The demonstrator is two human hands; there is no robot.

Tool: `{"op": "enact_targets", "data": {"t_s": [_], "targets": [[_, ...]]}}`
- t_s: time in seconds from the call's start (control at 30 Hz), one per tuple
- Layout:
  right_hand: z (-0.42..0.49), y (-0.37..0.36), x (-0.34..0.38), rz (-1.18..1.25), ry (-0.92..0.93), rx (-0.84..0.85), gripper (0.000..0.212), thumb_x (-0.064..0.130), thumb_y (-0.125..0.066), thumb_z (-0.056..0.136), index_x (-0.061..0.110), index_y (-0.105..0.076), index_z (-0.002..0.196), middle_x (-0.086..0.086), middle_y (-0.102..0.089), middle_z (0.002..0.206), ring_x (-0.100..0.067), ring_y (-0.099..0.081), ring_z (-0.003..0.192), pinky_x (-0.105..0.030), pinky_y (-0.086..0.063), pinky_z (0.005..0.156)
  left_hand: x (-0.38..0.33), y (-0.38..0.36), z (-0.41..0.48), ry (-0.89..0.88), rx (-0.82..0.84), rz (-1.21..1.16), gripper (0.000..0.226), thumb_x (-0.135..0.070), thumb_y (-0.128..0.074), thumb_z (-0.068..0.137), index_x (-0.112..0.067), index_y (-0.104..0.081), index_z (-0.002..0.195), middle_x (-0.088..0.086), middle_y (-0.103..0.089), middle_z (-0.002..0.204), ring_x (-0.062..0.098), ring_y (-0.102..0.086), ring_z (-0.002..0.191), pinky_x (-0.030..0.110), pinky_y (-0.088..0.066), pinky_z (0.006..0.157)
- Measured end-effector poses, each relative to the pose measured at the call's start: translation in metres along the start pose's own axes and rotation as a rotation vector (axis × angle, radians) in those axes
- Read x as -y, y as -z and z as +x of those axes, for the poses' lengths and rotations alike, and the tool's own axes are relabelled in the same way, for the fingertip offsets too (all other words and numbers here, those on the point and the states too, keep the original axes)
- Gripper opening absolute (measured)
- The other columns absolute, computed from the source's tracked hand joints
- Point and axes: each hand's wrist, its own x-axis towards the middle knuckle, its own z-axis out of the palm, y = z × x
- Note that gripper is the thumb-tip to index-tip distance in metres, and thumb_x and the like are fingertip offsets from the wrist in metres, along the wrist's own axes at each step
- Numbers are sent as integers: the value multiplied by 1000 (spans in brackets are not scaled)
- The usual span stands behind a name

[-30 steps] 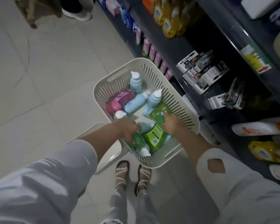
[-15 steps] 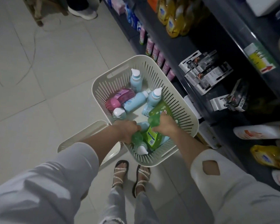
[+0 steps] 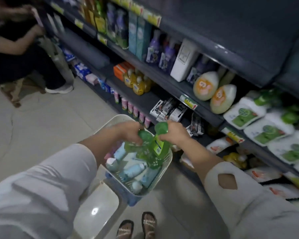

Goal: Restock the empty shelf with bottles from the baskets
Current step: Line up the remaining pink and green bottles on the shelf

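Pale tiled floor [image 3: 50, 128], dark grey shelving [image 3: 223, 31] along the right, wooden stool [image 3: 13, 94] far left, dim light

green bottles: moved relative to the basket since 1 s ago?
Yes. The green bottles lay inside the basket; now the left hand and right hand hold them raised above its rim.

Shop aisle, stocked shelves [image 3: 207, 113], price tags [image 3: 188, 101]
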Motion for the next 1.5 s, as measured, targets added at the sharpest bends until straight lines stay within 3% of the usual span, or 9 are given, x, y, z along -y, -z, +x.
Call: {"op": "enact_targets", "data": {"t_s": [0.17, 0.27, 0.47, 0.67, 0.87, 1.0, 1.1, 1.27, 1.5], "targets": [[-48, 78, -7, -20, -40, -139, 69, 39, -73, 73, 10, -46, 130, -13, -58, 113, -32, -58, 105, -35, -49, 78, -55, 67, -17, -145, -65, 66, 52, -34, -73, 69, -16, -61, 117, 6, -66, 101, 23, -64, 89, 35, -55, 79], [-78, 109, -23, 27, -88, -228, 60, 42, -73, 72, 9, -49, 116, -9, -59, 102, -29, -59, 95, -36, -52, 76, -94, 92, -24, -212, -73, 37, 63, -36, -72, 69, -18, -51, 126, 6, -60, 101, 24, -66, 74, 40, -60, 64], [-143, 158, -81, 85, -215, -404, 60, 44, -72, 71, 16, -51, 120, -10, -60, 105, -30, -58, 101, -30, -43, 71, -193, 111, -27, -414, -66, 60, 50, -33, -71, 76, -16, -55, 119, 3, -58, 98, 19, -60, 86, 33, -57, 60], [-227, 204, -157, 86, -357, -512, 71, 45, -72, 71, 23, -46, 134, -14, -59, 122, -32, -57, 108, -35, -50, 84, -312, 116, -35, -624, -93, 211, 53, -36, -73, 73, -15, -58, 120, 5, -63, 104, 21, -61, 89, 46, -56, 80], [-334, 250, -238, 169, -498, -701, 58, 44, -73, 69, 25, -54, 121, -9, -57, 115, -29, -57, 99, -37, -53, 79, -443, 112, -56, -796, -126, 293, 55, -35, -70, 79, -14, -54, 127, -1, -58, 110, 16, -55, 96, 30, -49, 83], [-391, 275, -290, 174, -554, -816, 55, 43, -71, 71, 28, -54, 121, -7, -58, 114, -27, -52, 95, -30, -43, 78, -527, 104, -72, -883, -157, 235, 44, -32, -69, 78, -11, -61, 116, 6, -66, 106, 19, -61, 93, 30, -50, 83], [-418, 292, -328, 185, -585, -871, 63, 43, -68, 73, 32, -47, 131, -7, -57, 122, -30, -54, 106, -32, -46, 81, -577, 104, -72, -924, -200, 194, 57, -46, -66, 66, -16, -61, 114, 7, -67, 101, 22, -64, 93, 36, -53, 85], [-433, 325, -382, 258, -620, -954, 55, 41, -65, 73, 38, -51, 126, -4, -57, 119, -28, -56, 100, -40, -55, 82, -646, 112, -66, -982, -267, 259, 37, -31, -65, 84, -14, -59, 116, -2, -56, 85, 16, -52, 83, 21, -41, 68], [-405, 374, -445, 248, -727, -998, 55, 41, -65, 74, 33, -50, 125, -2, -53, 109, -30, -56, 101, -42, -55, 83, -720, 133, -14, -1036, -336, 424, 55, -47, -62, 80, -21, -52, 127, -3, -57, 94, 15, -51, 84, 26, -39, 71]]}}
